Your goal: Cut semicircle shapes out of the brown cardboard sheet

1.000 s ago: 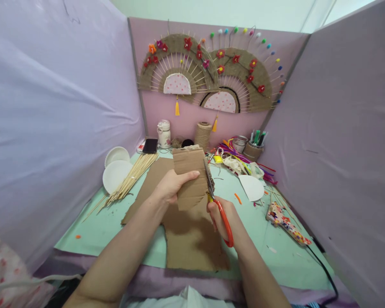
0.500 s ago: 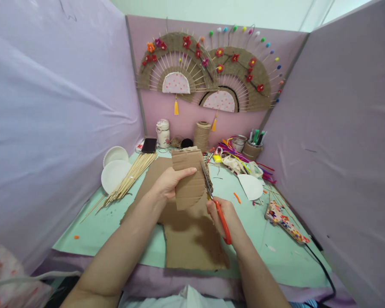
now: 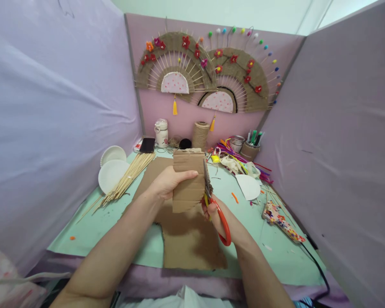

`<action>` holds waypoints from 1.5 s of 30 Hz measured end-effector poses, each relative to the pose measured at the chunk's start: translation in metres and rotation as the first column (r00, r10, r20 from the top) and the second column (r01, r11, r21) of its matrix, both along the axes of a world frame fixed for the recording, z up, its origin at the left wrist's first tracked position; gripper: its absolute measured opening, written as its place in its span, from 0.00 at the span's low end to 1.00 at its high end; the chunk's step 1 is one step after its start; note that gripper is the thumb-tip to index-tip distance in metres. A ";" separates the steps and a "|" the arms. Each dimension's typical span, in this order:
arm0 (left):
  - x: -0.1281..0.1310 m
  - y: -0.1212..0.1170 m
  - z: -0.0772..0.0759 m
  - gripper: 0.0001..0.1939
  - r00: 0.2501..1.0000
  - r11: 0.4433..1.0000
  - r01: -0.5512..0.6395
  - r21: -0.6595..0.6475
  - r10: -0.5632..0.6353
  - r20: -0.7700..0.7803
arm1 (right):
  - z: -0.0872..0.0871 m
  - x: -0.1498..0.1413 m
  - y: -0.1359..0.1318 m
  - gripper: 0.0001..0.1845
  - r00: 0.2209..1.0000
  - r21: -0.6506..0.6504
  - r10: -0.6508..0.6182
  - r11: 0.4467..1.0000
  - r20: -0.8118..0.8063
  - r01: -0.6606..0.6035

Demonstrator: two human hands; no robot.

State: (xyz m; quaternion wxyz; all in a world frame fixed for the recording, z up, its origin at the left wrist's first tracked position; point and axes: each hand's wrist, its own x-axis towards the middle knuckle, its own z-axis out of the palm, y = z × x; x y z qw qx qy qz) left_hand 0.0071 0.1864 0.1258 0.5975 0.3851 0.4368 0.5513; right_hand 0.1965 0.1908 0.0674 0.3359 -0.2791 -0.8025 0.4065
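My left hand [image 3: 170,182] grips a piece of brown cardboard [image 3: 188,192] by its left side, thumb flat across the front. The piece is held up, with a curved lower right edge. My right hand [image 3: 216,209] is closed around the handles of red-handled scissors [image 3: 223,224]. Their blades point upward along the right edge of the piece, where a ragged strip shows behind them. Below, a larger cardboard sheet [image 3: 192,248] lies on the table, partly covered by my arms and the held piece.
Bamboo sticks [image 3: 128,179] and white paper plates [image 3: 111,175] lie to the left. On the right are a white paper half-circle [image 3: 248,187], a flowered glue gun [image 3: 282,222] with a cord, and pipe cleaners [image 3: 231,149]. Twine [image 3: 200,134] stands behind; decorated fans [image 3: 176,60] hang on the back panel.
The scissors have opened a little and shifted against the cardboard's right edge. My left hand keeps its hold, and the cardboard has turned slightly.
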 end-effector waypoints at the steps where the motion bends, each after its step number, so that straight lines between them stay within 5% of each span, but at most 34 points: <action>1: 0.000 0.000 0.000 0.26 1.000 1.000 0.000 0.001 0.000 -0.001 | 0.000 0.001 0.000 0.36 1.000 -0.006 0.015 1.000 0.002 -0.015; 15: 0.003 -0.002 0.000 0.24 1.000 1.000 0.009 -0.015 -0.009 -0.025 | -0.001 0.009 -0.003 0.35 0.987 -0.183 -0.113 0.974 0.114 0.132; 27: 0.005 -0.005 0.003 0.24 1.000 0.999 0.017 -0.044 -0.018 -0.016 | 0.010 0.014 -0.005 0.25 0.969 -0.138 -0.150 0.974 0.198 0.179; 35: 0.007 -0.004 0.000 0.22 1.000 0.998 0.006 -0.061 -0.007 -0.023 | 0.001 0.015 0.003 0.25 0.961 -0.133 -0.184 0.968 0.205 0.214; 41: 0.002 0.002 0.000 0.22 1.000 1.000 0.015 -0.015 -0.015 0.010 | -0.004 0.016 0.002 0.25 0.962 -0.100 -0.171 0.976 0.212 0.195; 45: -0.002 0.002 -0.001 0.24 0.999 1.000 0.025 0.000 -0.025 -0.021 | -0.008 0.019 0.000 0.28 0.987 -0.117 -0.046 0.991 0.153 0.064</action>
